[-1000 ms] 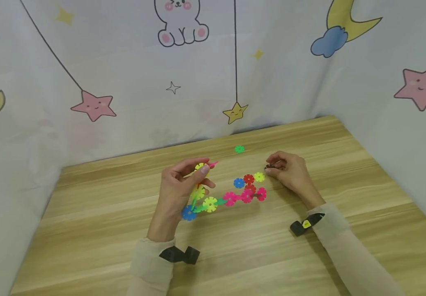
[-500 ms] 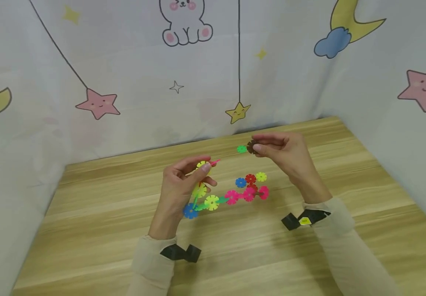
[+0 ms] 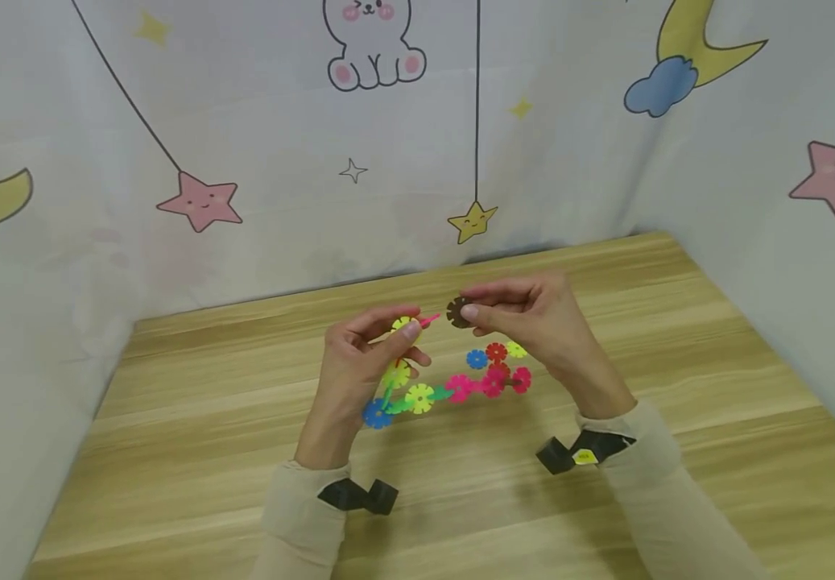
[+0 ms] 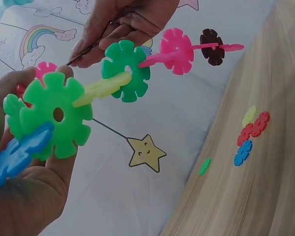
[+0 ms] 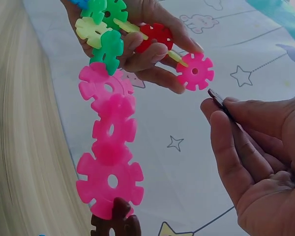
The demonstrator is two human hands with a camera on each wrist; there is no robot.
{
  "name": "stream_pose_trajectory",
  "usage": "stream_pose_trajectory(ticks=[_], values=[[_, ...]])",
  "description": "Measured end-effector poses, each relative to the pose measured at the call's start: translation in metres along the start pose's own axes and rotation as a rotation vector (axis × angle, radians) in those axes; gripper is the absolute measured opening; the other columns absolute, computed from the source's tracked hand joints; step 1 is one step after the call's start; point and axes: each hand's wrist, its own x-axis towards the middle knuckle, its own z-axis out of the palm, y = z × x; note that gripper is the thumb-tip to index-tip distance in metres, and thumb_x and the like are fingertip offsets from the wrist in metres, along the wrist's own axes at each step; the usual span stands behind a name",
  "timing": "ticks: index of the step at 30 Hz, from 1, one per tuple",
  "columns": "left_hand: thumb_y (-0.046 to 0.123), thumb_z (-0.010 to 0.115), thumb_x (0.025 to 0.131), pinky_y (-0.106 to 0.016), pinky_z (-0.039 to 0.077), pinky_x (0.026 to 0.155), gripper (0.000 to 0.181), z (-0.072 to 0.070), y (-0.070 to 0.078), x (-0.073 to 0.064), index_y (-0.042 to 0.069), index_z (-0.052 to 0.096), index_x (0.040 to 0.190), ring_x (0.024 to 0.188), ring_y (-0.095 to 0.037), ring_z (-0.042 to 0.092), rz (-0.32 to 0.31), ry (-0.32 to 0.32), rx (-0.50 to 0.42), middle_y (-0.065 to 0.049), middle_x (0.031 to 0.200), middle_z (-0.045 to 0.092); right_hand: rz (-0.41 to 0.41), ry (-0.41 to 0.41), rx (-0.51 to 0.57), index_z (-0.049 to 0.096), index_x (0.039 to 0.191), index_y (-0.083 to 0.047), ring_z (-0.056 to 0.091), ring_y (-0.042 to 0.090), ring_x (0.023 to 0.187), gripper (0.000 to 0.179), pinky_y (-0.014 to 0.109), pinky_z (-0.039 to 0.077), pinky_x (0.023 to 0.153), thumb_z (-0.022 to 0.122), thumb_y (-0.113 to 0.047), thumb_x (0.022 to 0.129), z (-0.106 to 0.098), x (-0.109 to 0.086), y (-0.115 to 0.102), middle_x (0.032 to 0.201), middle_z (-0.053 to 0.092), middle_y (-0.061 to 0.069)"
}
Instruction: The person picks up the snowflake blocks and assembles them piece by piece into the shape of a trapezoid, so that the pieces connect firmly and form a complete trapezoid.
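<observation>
My left hand [image 3: 359, 354] pinches one end of a chain of slotted plastic snowflake discs [image 3: 460, 388] above the table. Yellow, green, blue, pink and brown discs are joined edge to edge, and the chain bends at a blue disc [image 3: 378, 413]. A pink disc [image 5: 195, 72] sticks out at the pinched end, plain in the right wrist view. Between thumb and fingers, my right hand [image 3: 533, 314] holds a dark brown snowflake disc [image 3: 456, 312]. This brown disc is close to the pink one, with a small gap between them.
Loose discs lie on the wooden table [image 3: 207, 435]: blue [image 3: 477, 359], red [image 3: 496, 352] and yellow [image 3: 516, 349]. A green disc [image 4: 205, 166] shows in the left wrist view but is hidden in the head view. A printed curtain [image 3: 272, 161] hangs behind the table.
My right hand has lifted the brown disc from the table's right side and carried it left to the chain's pink end. My left hand still holds the chain in nearly the same place.
</observation>
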Motion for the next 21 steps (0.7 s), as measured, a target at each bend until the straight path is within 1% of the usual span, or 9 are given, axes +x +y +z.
stream_pose_trajectory(ticks=[7,12,17,19,21], values=[[0.011,0.075,0.101,-0.030,0.065,0.061,0.022,0.0015,0.0017,-0.0009,0.006,0.079,0.122,0.066,-0.016,0.078,-0.029,-0.004,0.046,-0.003,0.111,0.081,0.008,-0.028,-0.001,0.077,0.120,0.008,0.084,0.018,0.090,0.026,0.036,0.069,0.079,0.079,-0.002,0.096,0.0019,-0.0016,-0.0022,0.104,0.085,0.001],[0.011,0.077,0.100,-0.031,0.066,0.065,0.025,0.0012,0.0030,-0.0025,0.005,0.078,0.124,0.065,-0.016,0.077,-0.035,-0.012,0.077,-0.003,0.109,0.080,0.008,-0.074,-0.009,0.077,0.121,0.007,0.084,0.020,0.089,0.026,0.034,0.069,0.078,0.078,-0.002,0.097,0.0028,-0.0014,-0.0040,0.105,0.085,0.003],[0.007,0.078,0.098,-0.029,0.065,0.064,0.039,0.0012,0.0045,-0.0020,0.008,0.072,0.137,0.064,-0.015,0.078,-0.058,-0.037,0.058,0.001,0.092,0.073,0.004,-0.104,-0.035,0.079,0.120,0.005,0.084,0.022,0.087,0.025,0.031,0.068,0.075,0.079,-0.003,0.097,0.0021,-0.0027,-0.0062,0.103,0.086,0.003],[0.004,0.077,0.098,-0.026,0.063,0.061,0.045,0.0014,0.0052,-0.0016,0.010,0.069,0.142,0.063,-0.015,0.078,-0.061,-0.052,0.044,0.002,0.086,0.071,0.004,-0.119,-0.040,0.080,0.119,0.005,0.084,0.022,0.087,0.024,0.032,0.068,0.075,0.079,-0.002,0.096,0.0007,-0.0027,-0.0064,0.103,0.086,0.003],[0.002,0.077,0.098,-0.025,0.062,0.059,0.048,0.0012,0.0055,-0.0014,0.010,0.068,0.144,0.063,-0.014,0.077,-0.054,-0.069,0.044,0.003,0.083,0.073,0.005,-0.134,-0.046,0.080,0.118,0.005,0.084,0.021,0.088,0.023,0.033,0.069,0.078,0.079,-0.001,0.096,-0.0008,-0.0027,-0.0068,0.103,0.085,0.003]])
